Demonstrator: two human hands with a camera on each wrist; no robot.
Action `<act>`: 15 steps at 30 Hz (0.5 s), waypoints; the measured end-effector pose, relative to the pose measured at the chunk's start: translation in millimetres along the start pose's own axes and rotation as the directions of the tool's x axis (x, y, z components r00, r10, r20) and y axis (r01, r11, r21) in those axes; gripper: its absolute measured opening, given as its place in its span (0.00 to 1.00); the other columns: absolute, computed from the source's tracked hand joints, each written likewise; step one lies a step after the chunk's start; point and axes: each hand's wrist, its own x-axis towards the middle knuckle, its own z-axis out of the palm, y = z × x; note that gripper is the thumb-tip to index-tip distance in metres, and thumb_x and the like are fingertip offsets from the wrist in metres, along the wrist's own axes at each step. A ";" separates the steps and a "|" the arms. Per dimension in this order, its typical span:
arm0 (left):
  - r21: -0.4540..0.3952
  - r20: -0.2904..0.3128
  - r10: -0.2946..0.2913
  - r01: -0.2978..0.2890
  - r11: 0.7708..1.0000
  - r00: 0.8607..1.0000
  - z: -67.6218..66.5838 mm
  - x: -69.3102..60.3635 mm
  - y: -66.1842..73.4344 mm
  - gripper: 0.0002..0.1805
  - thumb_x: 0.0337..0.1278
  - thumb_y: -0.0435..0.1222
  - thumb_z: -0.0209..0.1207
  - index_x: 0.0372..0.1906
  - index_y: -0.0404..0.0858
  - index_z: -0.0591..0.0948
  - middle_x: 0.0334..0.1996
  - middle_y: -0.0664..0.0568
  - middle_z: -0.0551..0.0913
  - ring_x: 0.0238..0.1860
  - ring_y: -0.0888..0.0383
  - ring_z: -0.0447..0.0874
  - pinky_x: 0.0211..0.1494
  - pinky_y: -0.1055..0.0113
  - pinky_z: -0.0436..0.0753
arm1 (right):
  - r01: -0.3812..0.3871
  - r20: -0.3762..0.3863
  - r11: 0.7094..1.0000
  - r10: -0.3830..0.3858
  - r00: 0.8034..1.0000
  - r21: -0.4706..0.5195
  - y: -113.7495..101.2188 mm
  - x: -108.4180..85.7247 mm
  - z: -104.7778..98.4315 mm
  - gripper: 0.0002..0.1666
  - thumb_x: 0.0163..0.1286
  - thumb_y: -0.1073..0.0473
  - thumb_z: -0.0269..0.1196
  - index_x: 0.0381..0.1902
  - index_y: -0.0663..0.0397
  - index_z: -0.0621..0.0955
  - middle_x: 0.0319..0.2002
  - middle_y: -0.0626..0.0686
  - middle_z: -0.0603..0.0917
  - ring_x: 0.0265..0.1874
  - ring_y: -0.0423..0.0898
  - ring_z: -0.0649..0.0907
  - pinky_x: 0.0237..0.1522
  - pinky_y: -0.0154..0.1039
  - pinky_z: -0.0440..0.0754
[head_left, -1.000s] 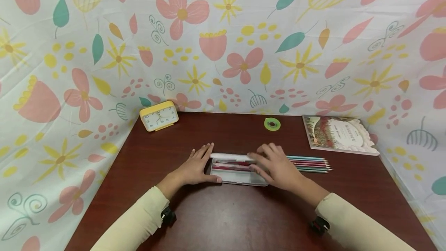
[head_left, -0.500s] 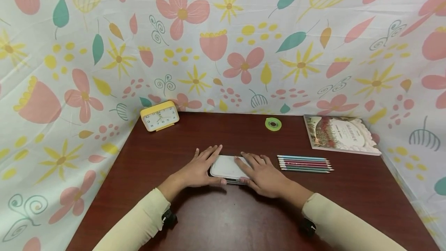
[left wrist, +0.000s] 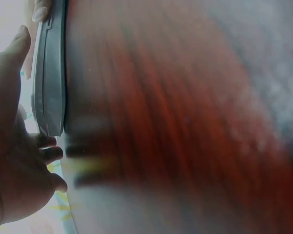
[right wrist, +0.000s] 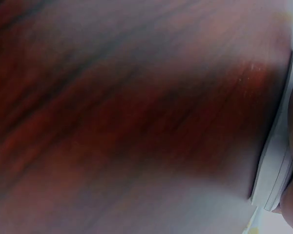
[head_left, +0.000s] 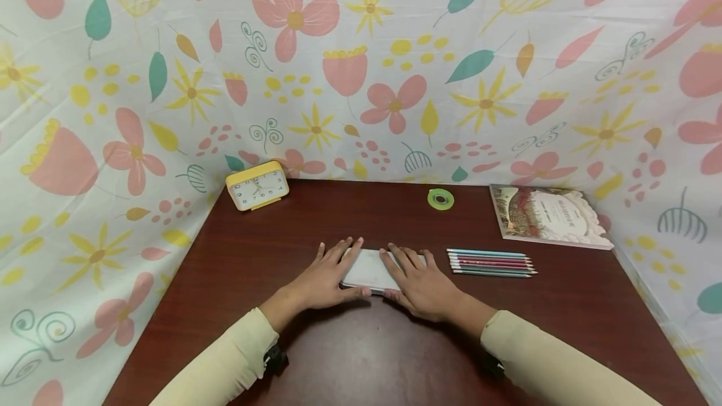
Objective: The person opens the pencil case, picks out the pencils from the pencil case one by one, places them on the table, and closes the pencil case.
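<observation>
A flat pencil case (head_left: 371, 270) with a pale lid lies closed on the table, its lid down over the pencils seen inside it earlier. My left hand (head_left: 323, 282) rests at its left end, fingers extended along the lid and thumb at the front edge. On the right part of the lid lies my right hand (head_left: 424, 286), fingers straight and thumb at the front edge. In the left wrist view, the grey side of the case (left wrist: 52, 73) stands beside my spread fingers. The right wrist view catches the near side of the case (right wrist: 275, 161) under part of my hand.
Several colored pencils (head_left: 492, 263) lie in a row right of the case, tips pointing right. Behind are a yellow alarm clock (head_left: 258, 188), a green tape roll (head_left: 440, 199) and a book (head_left: 549, 218). Floral cloth (head_left: 361, 80) bounds the dark wooden table (head_left: 372, 349).
The case stood open with red pencils inside; its lid has come down over them. My right hand has moved left onto the lid. My left hand has shifted slightly inward.
</observation>
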 end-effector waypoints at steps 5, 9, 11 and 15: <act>0.036 -0.007 -0.009 0.009 0.999 1.000 3.2 0.3 0.6 0.62 0.72 0.75 0.54 0.93 0.50 0.40 0.92 0.41 0.49 0.93 0.43 0.47 0.90 0.29 0.47 | 0.013 -0.016 1.000 -0.013 1.000 -0.014 1.2 0.2 2.4 0.48 0.89 0.32 0.49 0.92 0.50 0.52 0.87 0.62 0.63 0.80 0.61 0.71 0.72 0.70 0.74; 0.060 0.004 -0.022 0.022 0.998 1.000 5.8 0.2 1.1 0.63 0.70 0.77 0.55 0.93 0.53 0.37 0.93 0.40 0.44 0.93 0.42 0.44 0.91 0.30 0.46 | 0.027 -0.042 0.999 -0.028 0.999 -0.030 2.5 0.6 5.7 0.48 0.89 0.31 0.47 0.92 0.49 0.53 0.87 0.62 0.64 0.79 0.61 0.72 0.72 0.69 0.75; 0.061 0.009 -0.031 0.031 0.998 0.999 5.9 0.0 2.2 0.64 0.69 0.77 0.55 0.93 0.55 0.36 0.93 0.39 0.41 0.93 0.41 0.42 0.91 0.30 0.45 | 0.029 -0.052 0.999 -0.031 0.998 -0.037 3.0 1.1 6.7 0.48 0.89 0.30 0.47 0.92 0.48 0.53 0.86 0.62 0.64 0.79 0.61 0.72 0.72 0.68 0.75; 0.056 0.004 -0.041 0.041 0.998 0.999 3.3 -0.8 4.9 0.63 0.70 0.76 0.56 0.93 0.53 0.39 0.93 0.38 0.41 0.93 0.38 0.40 0.90 0.28 0.45 | 0.021 -0.035 0.999 -0.022 0.999 -0.026 4.0 2.2 8.6 0.48 0.89 0.30 0.47 0.93 0.47 0.51 0.87 0.62 0.63 0.80 0.60 0.71 0.73 0.69 0.73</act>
